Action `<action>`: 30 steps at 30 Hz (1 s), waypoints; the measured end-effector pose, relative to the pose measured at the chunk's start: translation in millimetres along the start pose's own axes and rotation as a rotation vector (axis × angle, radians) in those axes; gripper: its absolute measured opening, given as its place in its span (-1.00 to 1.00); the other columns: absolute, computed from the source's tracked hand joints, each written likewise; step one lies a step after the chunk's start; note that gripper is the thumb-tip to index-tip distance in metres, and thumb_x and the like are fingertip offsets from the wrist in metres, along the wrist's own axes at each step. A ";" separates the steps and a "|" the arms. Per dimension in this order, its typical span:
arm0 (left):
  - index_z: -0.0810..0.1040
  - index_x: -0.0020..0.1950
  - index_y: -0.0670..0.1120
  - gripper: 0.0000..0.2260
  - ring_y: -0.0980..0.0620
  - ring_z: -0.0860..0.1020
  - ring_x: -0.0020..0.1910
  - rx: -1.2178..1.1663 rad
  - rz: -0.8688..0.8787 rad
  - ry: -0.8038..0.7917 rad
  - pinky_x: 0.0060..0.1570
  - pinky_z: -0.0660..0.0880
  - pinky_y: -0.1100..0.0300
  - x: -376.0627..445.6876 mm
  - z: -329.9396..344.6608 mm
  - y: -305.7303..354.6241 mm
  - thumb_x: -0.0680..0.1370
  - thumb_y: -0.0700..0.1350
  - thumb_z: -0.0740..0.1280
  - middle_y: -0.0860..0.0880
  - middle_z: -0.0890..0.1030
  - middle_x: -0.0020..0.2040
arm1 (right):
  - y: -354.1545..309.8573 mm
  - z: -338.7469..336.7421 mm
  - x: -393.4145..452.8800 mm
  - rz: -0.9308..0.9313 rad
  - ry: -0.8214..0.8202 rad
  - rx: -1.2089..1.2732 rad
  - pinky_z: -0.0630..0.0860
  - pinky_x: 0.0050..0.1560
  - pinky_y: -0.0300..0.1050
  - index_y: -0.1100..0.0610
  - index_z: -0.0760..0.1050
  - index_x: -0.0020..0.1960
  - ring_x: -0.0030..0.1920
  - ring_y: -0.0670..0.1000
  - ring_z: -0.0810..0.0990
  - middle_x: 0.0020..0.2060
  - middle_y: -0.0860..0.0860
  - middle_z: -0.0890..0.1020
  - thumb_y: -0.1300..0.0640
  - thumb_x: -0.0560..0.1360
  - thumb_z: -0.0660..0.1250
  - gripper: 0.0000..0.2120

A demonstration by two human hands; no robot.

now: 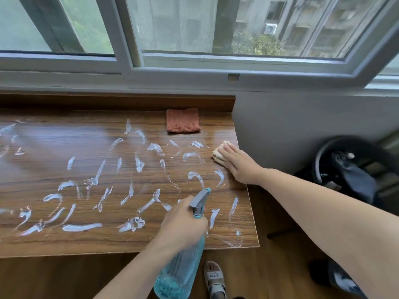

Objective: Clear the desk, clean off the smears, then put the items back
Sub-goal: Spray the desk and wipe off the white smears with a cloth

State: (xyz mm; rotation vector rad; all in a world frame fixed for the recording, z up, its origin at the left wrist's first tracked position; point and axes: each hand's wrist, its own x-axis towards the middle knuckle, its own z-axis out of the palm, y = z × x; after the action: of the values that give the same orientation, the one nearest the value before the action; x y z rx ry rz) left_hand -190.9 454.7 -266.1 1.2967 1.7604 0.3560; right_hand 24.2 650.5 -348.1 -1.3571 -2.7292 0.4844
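The wooden desk is streaked all over with white smears. My left hand grips the neck of a blue spray bottle, its grey nozzle pointing over the desk's right part. My right hand presses with straight fingers on a crumpled beige cloth at the desk's right edge. A folded orange-brown cloth lies flat near the back of the desk.
A window and grey sill run behind the desk. To the right, beyond the desk's edge, stands a dark chair with black items on it. Below, a sandalled foot stands on the wooden floor.
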 end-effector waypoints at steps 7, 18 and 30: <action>0.49 0.01 0.05 -0.85 -0.02 0.35 -0.35 -0.128 0.090 0.017 -0.31 0.34 0.08 -18.7 -14.8 -13.2 0.51 -0.18 0.29 -0.05 0.49 -0.24 | -10.9 4.0 -0.8 0.150 0.013 0.007 0.00 0.58 -0.01 0.04 0.11 0.65 0.65 0.06 -0.06 0.65 0.07 0.10 0.07 0.72 0.08 -0.50; 0.50 0.19 0.20 -0.61 0.09 0.38 -0.36 -0.299 0.182 0.490 -0.34 0.37 0.20 -47.5 -30.6 -3.7 0.56 -0.29 0.35 0.05 0.33 -0.32 | 3.1 10.8 -3.6 -0.099 0.086 0.067 0.27 0.52 0.13 -0.07 0.30 0.58 0.62 0.05 0.14 0.57 -0.04 0.32 0.04 0.68 0.20 -0.53; 0.51 0.21 0.15 -0.61 -0.06 0.43 -0.22 -0.266 0.154 0.474 -0.24 0.43 0.14 -39.1 -20.2 -0.8 0.56 -0.31 0.37 -0.19 0.45 -0.17 | -2.1 9.7 -13.5 -0.108 0.098 0.023 0.26 0.53 0.12 0.08 0.30 0.56 0.57 0.10 0.20 0.53 0.05 0.35 0.09 0.69 0.17 -0.55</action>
State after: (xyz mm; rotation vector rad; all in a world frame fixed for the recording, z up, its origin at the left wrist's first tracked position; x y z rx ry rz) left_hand -205.3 425.5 -236.4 1.2207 1.9146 1.0196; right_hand 29.1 636.2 -355.4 -1.1871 -2.6915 0.4286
